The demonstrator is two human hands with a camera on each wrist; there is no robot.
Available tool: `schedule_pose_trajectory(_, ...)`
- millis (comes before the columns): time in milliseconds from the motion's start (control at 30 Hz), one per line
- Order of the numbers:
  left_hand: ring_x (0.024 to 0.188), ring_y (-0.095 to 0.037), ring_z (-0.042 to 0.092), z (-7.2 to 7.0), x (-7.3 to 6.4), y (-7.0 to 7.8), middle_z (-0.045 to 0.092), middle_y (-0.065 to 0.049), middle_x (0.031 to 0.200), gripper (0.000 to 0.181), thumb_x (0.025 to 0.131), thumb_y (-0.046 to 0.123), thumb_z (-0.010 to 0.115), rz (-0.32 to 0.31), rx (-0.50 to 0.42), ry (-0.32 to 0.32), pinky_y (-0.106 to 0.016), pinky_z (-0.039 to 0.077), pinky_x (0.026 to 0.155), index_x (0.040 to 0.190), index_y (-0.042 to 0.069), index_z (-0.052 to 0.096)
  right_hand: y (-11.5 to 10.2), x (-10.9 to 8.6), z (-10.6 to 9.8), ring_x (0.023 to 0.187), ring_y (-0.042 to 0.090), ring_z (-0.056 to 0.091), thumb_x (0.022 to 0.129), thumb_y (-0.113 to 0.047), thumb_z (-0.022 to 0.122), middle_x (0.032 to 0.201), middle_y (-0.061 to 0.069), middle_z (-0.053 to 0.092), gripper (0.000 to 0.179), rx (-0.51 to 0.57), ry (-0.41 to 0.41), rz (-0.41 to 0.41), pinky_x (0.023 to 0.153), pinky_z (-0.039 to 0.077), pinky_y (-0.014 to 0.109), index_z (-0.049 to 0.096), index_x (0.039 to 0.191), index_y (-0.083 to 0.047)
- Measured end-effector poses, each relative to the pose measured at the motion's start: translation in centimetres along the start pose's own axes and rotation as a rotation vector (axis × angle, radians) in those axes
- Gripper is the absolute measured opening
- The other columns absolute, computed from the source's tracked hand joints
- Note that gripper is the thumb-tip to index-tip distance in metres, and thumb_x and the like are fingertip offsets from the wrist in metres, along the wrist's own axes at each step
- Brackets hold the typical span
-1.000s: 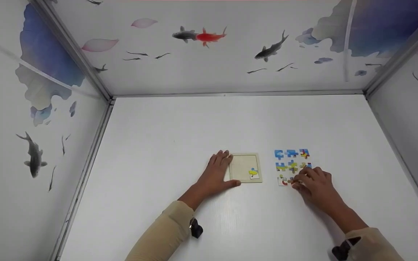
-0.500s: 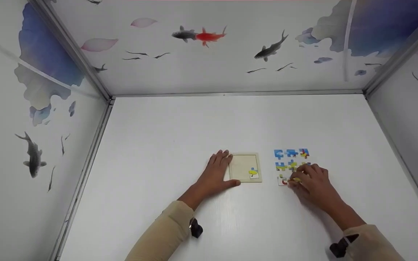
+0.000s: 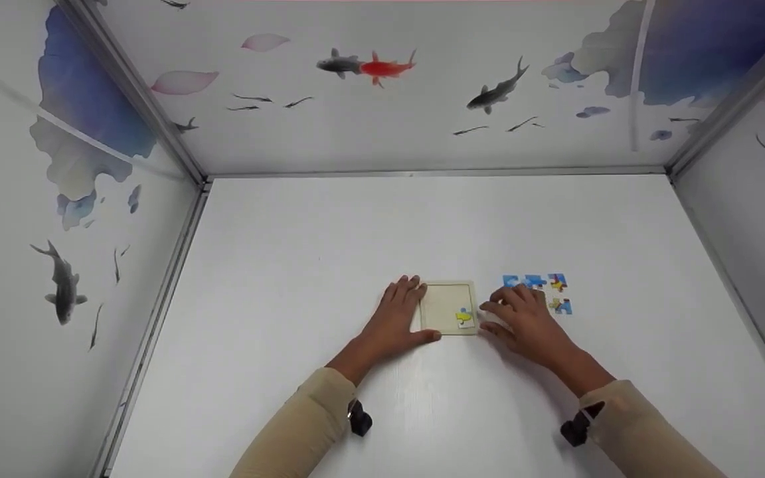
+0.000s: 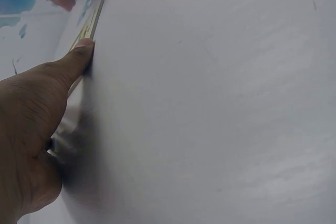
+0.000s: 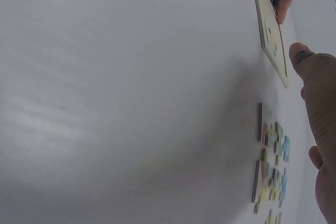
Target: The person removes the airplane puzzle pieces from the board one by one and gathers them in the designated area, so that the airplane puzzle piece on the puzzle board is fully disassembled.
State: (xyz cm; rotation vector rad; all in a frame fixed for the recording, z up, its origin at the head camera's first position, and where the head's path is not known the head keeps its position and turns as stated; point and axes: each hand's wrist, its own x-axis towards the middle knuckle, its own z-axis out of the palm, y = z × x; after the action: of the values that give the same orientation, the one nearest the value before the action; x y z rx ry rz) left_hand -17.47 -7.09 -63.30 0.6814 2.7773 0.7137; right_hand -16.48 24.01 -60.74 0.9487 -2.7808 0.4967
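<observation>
My left hand (image 3: pixel 392 320) lies with spread, nearly straight fingers against a square wooden puzzle tray (image 3: pixel 437 302). Its thumb (image 4: pixel 79 59) touches the tray's near edge, its fingers the left side. One yellow, blue and white jigsaw piece (image 3: pixel 465 318) sits in the tray's near right corner. Just right of the tray hovers my right hand (image 3: pixel 525 325), fingers loosely bent and thumb apart from them. No piece shows between the right thumb (image 5: pixel 300 59) and fingers, though the fingers are mostly hidden in the right wrist view.
Rows of loose jigsaw pieces (image 3: pixel 557 282) lie right of the tray; the right hand covers part of them in the head view. The right wrist view shows the near-row piece (image 5: pixel 257 182) flat on the white table (image 3: pixel 329 226). Printed walls enclose the back and sides.
My right hand has left the near row of loose pieces and moved left to beside the tray; its fingers have spread apart. The left hand and tray have stayed in place.
</observation>
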Motion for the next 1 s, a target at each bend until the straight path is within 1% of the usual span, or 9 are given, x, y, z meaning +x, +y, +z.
schedule_pose_trajectory(167, 0.17, -0.032, 0.014, -0.2, -0.1, 0.0, 0.024, -0.012, 0.182, 0.103, 0.1, 0.066, 0.072, 0.008, -0.018, 0.007, -0.048, 0.013, 0.137, 0.173, 0.007, 0.031, -1.0, 1.9, 0.5, 0.119, 0.03, 0.058, 0.098, -0.031, 0.087, 0.126, 0.005, 0.066, 0.039, -0.02, -0.058, -0.028, 0.104, 0.046, 0.063, 0.078, 0.133, -0.018)
schedule_pose_trajectory(333, 0.171, -0.032, 0.013, -0.2, -0.1, 0.0, 0.024, -0.012, 0.182, 0.102, 0.101, 0.065, 0.072, 0.014, -0.036, 0.007, -0.048, 0.012, 0.137, 0.173, 0.007, 0.032, -1.5, 3.0, 0.8, 0.124, 0.03, 0.058, 0.099, -0.033, 0.086, 0.129, 0.005, 0.065, 0.041, -0.03, -0.113, -0.034, 0.108, 0.042, 0.069, 0.076, 0.136, -0.018)
schedule_pose_trajectory(633, 0.17, -0.033, 0.012, -0.2, -0.2, -0.1, 0.024, -0.012, 0.182, 0.102, 0.1, 0.066, 0.072, 0.02, -0.036, 0.012, -0.047, 0.012, 0.137, 0.173, 0.007, 0.032, -1.5, 3.5, 1.3, 0.125, 0.031, 0.057, 0.098, -0.034, 0.087, 0.131, 0.005, 0.064, 0.044, -0.036, -0.137, -0.027, 0.108, 0.042, 0.068, 0.074, 0.137, -0.019)
schedule_pose_trajectory(833, 0.171, -0.032, 0.01, -0.2, -0.1, -0.1, 0.021, -0.011, 0.183, 0.104, 0.1, 0.067, 0.071, 0.01, -0.035, -0.001, -0.046, 0.009, 0.138, 0.174, 0.008, 0.029, -1.6, 3.7, 1.5, 0.124, 0.032, 0.056, 0.098, -0.034, 0.087, 0.132, 0.006, 0.063, 0.042, -0.025, -0.149, -0.017, 0.107, 0.042, 0.068, 0.074, 0.135, -0.02)
schedule_pose_trajectory(1000, 0.171, -0.033, 0.011, -0.2, -0.1, -0.1, 0.022, -0.012, 0.183, 0.103, 0.1, 0.066, 0.071, 0.018, -0.029, 0.004, -0.047, 0.01, 0.138, 0.174, 0.007, 0.031, -1.6, 3.7, 1.7, 0.124, 0.033, 0.055, 0.099, -0.034, 0.086, 0.133, 0.006, 0.062, 0.04, -0.041, -0.169, -0.01, 0.107, 0.043, 0.069, 0.074, 0.135, -0.021)
